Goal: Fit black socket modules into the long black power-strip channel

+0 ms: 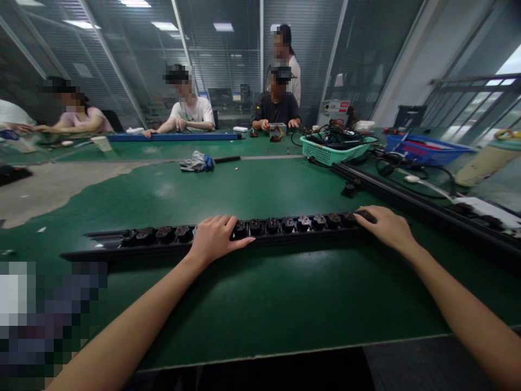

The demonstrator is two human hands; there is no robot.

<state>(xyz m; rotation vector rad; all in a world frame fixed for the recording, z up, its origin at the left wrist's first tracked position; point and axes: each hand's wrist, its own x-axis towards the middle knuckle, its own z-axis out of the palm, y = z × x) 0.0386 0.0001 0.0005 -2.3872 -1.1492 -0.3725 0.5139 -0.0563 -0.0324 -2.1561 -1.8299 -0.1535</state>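
A long black power strip [280,234] lies across the green table in front of me, its channel open at the top with a row of dark socket modules inside. My left hand [215,238] rests over its middle-left part, fingers curled over the far side and thumb stretched along the near edge. At the right end, my right hand [386,225] has closed on the strip, thumb and fingers around the last dark piece. My left palm hides a few modules. Bare channel shows at the left end.
A long black rail [407,187] runs along the right side, near a white power strip [488,214]. Behind stand a green basket of cables [321,152] and a blue basket [431,149]. Grey gloves [197,162] lie mid-table. Several people sit or stand across the table.
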